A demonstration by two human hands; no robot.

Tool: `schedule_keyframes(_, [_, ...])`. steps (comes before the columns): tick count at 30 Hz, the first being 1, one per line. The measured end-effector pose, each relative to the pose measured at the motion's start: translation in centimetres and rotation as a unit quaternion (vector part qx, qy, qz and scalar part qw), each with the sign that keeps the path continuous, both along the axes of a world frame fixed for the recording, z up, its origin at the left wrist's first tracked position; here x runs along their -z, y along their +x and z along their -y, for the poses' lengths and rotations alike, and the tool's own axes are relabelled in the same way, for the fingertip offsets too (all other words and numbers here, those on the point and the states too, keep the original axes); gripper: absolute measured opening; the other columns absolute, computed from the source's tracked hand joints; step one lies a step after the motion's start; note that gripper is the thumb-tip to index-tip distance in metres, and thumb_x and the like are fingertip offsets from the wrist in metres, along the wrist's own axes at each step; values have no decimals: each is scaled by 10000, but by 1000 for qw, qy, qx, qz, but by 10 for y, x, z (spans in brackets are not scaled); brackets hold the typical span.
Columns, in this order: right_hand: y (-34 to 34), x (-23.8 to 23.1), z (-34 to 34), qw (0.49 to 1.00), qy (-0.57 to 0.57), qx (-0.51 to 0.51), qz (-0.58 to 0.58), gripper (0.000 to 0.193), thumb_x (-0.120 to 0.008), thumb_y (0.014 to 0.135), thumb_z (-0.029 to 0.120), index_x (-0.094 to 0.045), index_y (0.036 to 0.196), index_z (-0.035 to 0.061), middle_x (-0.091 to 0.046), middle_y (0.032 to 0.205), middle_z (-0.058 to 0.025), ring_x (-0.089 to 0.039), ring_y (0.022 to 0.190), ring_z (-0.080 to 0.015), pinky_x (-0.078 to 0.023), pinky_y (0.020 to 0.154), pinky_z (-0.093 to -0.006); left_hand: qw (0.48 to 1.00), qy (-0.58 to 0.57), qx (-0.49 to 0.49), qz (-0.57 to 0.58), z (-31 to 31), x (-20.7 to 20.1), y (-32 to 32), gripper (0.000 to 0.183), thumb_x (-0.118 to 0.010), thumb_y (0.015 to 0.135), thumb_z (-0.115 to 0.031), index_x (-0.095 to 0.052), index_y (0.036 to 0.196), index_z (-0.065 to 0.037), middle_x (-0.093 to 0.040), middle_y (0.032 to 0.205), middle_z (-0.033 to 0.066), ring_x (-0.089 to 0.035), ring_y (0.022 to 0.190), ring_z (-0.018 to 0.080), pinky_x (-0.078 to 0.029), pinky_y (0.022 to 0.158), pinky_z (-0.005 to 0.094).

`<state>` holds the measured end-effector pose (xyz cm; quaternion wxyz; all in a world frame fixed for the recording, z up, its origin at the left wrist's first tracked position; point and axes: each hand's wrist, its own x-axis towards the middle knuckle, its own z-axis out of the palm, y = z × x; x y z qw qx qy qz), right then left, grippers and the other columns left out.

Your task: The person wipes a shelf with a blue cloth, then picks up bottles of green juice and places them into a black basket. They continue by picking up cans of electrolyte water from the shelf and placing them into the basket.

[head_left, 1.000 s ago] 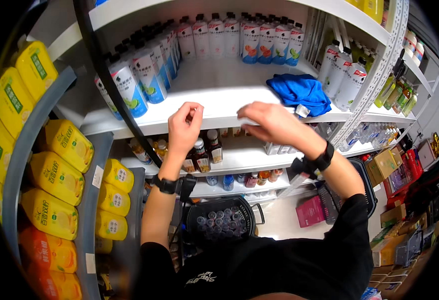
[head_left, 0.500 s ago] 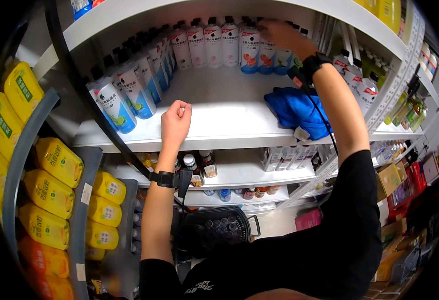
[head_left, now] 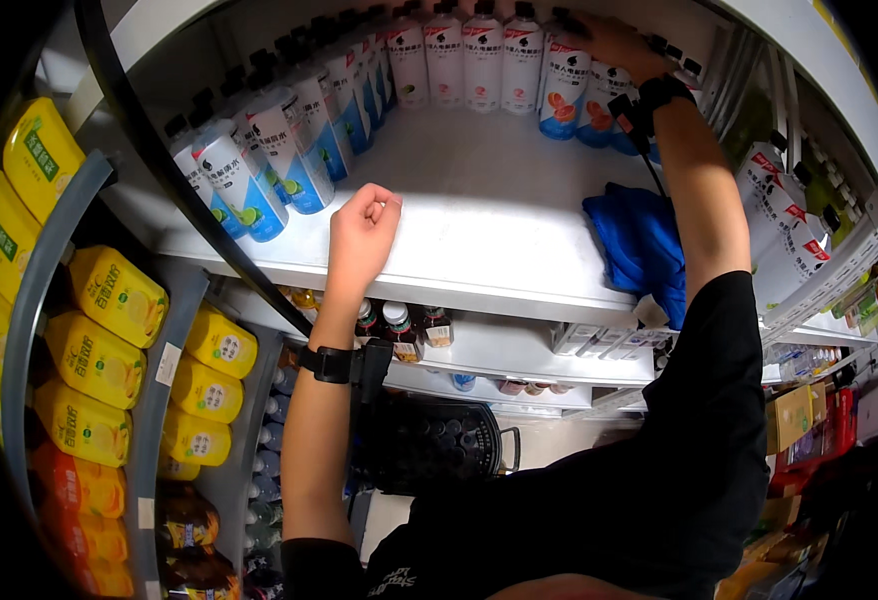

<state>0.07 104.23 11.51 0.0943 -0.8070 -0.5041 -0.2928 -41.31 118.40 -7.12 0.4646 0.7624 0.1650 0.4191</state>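
My right hand (head_left: 614, 45) reaches to the back of the white shelf (head_left: 459, 200). Its fingers are bent round the cap end of a clear bottle with a blue-and-white label and orange fruit pictures (head_left: 565, 95); shade obscures the fingertips. Similar bottles stand beside it, partly behind my hand and wrist. To their left runs a row of bottles with pink-marked labels (head_left: 483, 65). Over the shelf's front part, my left hand (head_left: 364, 235) is loosely curled with nothing seen in it. Left of it stand several lime-labelled bottles (head_left: 244, 185). A blue cloth (head_left: 639, 240) lies crumpled below my right forearm.
A black upright bar (head_left: 154, 130) crosses the shelf's left side. Yellow bottles (head_left: 109, 370) fill a grey rack at the left. Lower shelves hold dark bottles (head_left: 399, 325). Below is a black basket (head_left: 499, 430) with a handle. Boxes (head_left: 791, 415) are stacked at the right.
The view has shifted, so the back bottles and cloth appear farther right. My right hand stays at the back row's caps, and my left hand stays curled above the shelf.
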Motion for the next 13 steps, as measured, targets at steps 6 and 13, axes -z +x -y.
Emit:
schedule_keyframes(6, [-44, -6, -14, 996, 8, -6, -87, 600, -587, 893, 538, -571, 1271, 72, -664, 1161, -182, -639, 1075, -328, -500, 904, -467, 1000, -5, -5, 8, -1, 2, -3, 153, -636, 922, -117, -598, 835, 2, -418, 545, -52, -355, 543, 28, -287, 490, 241])
schedule_keyframes(13, [-126, -13, -20, 985, -59, -21, 160, 544, -620, 901, 501, -591, 1232, 70, -684, 1063, -212, -676, 988, -285, -522, 870, -456, 999, 22, -19, 25, -2, 1, 3, 181, -663, 909, -150, -602, 830, 1, -433, 539, -29, -361, 535, 52, -312, 490, 264])
